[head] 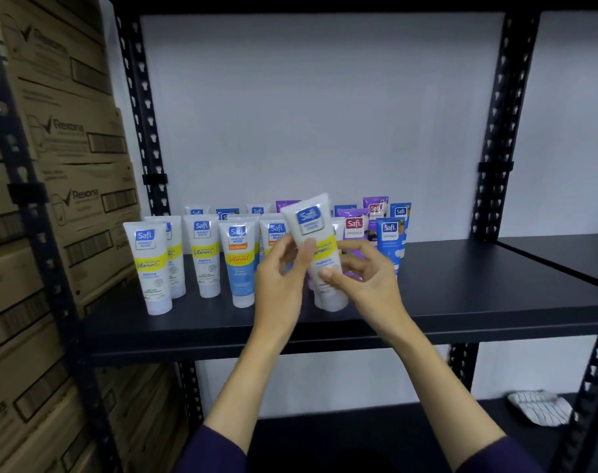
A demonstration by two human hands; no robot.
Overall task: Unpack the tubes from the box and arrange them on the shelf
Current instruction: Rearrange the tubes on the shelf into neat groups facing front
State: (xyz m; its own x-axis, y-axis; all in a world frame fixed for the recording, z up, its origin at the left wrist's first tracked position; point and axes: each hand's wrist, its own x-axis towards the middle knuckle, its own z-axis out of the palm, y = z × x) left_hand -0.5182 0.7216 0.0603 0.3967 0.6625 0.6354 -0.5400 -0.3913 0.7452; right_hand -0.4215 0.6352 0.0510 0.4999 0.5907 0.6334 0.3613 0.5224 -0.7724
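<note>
Both hands are nearest me, my left hand [284, 268] and right hand [362, 271] pinching one white tube [316, 244] by its flat sides, tilted, just above the near shelf [461, 302]. It looks light, soft-walled and slick, so I judge mid-body the safest hold. It reads "Safi", like the standing tubes [202, 257]; the left boxes [69, 138] read "Rexona".
</note>
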